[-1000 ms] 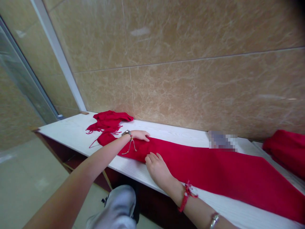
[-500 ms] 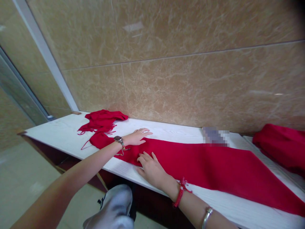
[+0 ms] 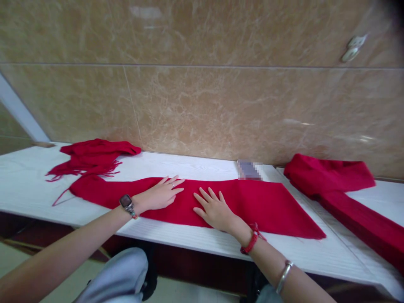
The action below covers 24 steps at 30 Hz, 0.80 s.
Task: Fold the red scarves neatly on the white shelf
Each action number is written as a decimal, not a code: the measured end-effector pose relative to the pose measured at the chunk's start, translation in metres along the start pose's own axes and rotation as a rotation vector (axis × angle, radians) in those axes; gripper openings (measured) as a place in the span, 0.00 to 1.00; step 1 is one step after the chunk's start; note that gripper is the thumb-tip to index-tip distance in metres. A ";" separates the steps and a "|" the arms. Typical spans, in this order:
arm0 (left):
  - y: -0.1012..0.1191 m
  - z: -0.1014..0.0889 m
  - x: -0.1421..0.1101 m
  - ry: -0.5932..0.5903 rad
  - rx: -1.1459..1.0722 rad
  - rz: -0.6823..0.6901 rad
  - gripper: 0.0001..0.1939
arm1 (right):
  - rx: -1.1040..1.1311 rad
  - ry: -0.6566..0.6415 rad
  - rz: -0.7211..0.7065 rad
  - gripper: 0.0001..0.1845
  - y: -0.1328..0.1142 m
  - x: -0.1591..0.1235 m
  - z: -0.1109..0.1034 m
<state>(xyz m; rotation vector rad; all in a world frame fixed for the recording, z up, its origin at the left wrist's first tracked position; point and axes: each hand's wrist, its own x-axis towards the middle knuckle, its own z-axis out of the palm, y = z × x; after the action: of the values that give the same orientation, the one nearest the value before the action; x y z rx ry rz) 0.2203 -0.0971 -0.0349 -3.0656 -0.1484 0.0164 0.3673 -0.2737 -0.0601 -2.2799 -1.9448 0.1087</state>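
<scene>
A long red scarf point(image 3: 265, 206) lies spread lengthwise on the white tabletop point(image 3: 176, 162). Its left part is bunched up, and its right end tapers to a corner near the front edge. My left hand point(image 3: 160, 195) rests flat on the middle of the scarf, fingers spread. To its right, my right hand point(image 3: 216, 210) also lies on the cloth with its fingers apart. Neither hand grips anything. Behind the bunched left part is a crumpled red fringed scarf point(image 3: 94, 153).
A blurred flat object point(image 3: 249, 170) lies behind the scarf near the wall. More red cloth point(image 3: 331, 174) is heaped at the right, a folded strip running toward the front. A marbled tile wall point(image 3: 202, 109) closes off the back; a small white hook point(image 3: 354, 47) is on it.
The view has turned to the right. Both hands have slid rightward along the scarf and now lie with fingers spread. More of the right-hand cloth shows.
</scene>
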 end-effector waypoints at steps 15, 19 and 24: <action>-0.033 -0.026 -0.035 -0.054 -0.013 0.056 0.20 | -0.021 0.065 -0.003 0.28 -0.002 0.000 0.004; -0.011 -0.019 -0.018 -0.019 -0.077 0.164 0.22 | -0.038 0.067 0.005 0.28 -0.003 0.000 0.004; -0.047 -0.018 -0.035 -0.046 0.063 0.064 0.15 | -0.040 0.066 -0.005 0.27 -0.003 -0.001 0.002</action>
<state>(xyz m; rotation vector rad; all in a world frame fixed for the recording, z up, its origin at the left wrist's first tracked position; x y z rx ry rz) 0.1809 -0.0554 -0.0132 -3.0071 -0.0508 0.0942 0.3635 -0.2744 -0.0616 -2.2726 -1.9376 -0.0065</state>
